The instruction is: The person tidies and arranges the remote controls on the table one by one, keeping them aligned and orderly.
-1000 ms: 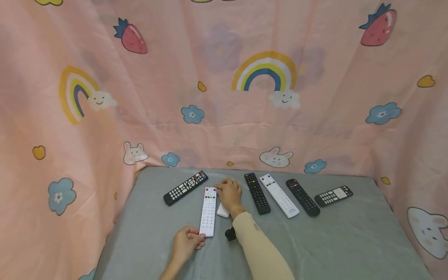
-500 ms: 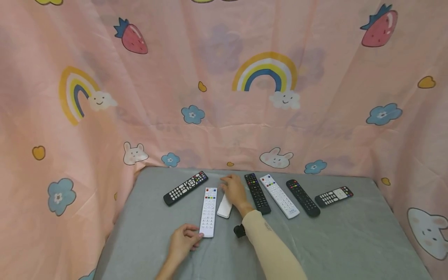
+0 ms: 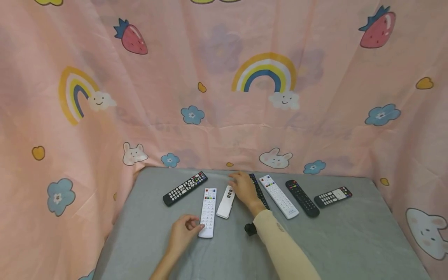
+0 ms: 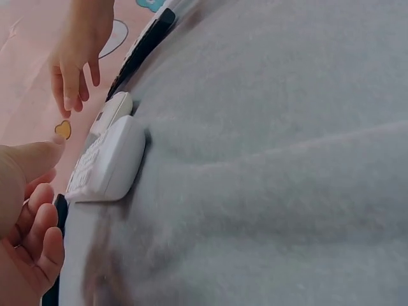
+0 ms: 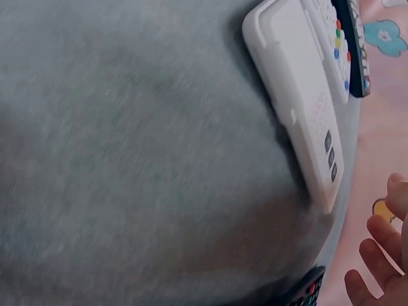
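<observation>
A long white remote control (image 3: 209,212) lies buttons up on the grey cloth. My left hand (image 3: 182,235) is beside its lower left edge, fingers loosely bent; in the left wrist view the hand (image 4: 32,217) holds nothing. To the right lies a shorter white remote (image 3: 225,203), its plain side with a few dark buttons near the far end, also in the right wrist view. My right hand (image 3: 245,191) hovers at its right with relaxed fingers (image 5: 380,268), apart from it. Behind that hand a black remote (image 3: 258,188) is partly hidden.
A black remote (image 3: 185,188) lies slanted at the left. Toward the right rest a white remote (image 3: 279,196), a black one (image 3: 302,198) and a shorter black one (image 3: 333,196). A pink printed curtain (image 3: 217,147) hangs behind the grey table (image 3: 357,241).
My right hand has let go near the small white remote and moved right, uncovering it. My left hand has released the long white remote's lower corner and drawn slightly back.
</observation>
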Motion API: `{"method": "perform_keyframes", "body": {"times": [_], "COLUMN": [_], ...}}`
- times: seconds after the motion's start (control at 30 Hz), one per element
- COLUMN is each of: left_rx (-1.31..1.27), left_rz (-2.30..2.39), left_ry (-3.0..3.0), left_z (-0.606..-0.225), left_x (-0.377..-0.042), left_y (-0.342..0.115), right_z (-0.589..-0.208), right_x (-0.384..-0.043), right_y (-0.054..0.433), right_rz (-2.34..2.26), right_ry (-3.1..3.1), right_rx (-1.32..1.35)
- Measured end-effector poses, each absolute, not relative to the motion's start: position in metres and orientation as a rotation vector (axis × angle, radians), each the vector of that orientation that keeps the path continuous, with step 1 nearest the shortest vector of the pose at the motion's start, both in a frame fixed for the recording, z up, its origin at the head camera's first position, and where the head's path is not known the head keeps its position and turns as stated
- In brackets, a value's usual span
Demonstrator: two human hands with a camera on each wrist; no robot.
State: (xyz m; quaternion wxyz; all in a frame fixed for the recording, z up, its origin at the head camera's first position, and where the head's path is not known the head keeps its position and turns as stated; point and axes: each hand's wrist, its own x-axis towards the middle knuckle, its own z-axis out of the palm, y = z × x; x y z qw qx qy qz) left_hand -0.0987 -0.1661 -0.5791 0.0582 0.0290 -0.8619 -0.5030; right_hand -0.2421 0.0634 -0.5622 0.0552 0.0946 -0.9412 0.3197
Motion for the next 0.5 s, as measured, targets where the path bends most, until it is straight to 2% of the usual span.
{"method": "perform_keyframes", "body": {"times": [0.5], "left_rx": [-0.251], "left_rz": [-0.961], "left_ry": [-2.679], "left_z": [-0.583], "left_x": [-0.133], "left_y": [-0.132], "right_z": [-0.575], "right_x": [-0.234], "right_y": [0.08], "right_rz": [0.787], "right_ry": [-2.878], "right_rx": [0.333]}}
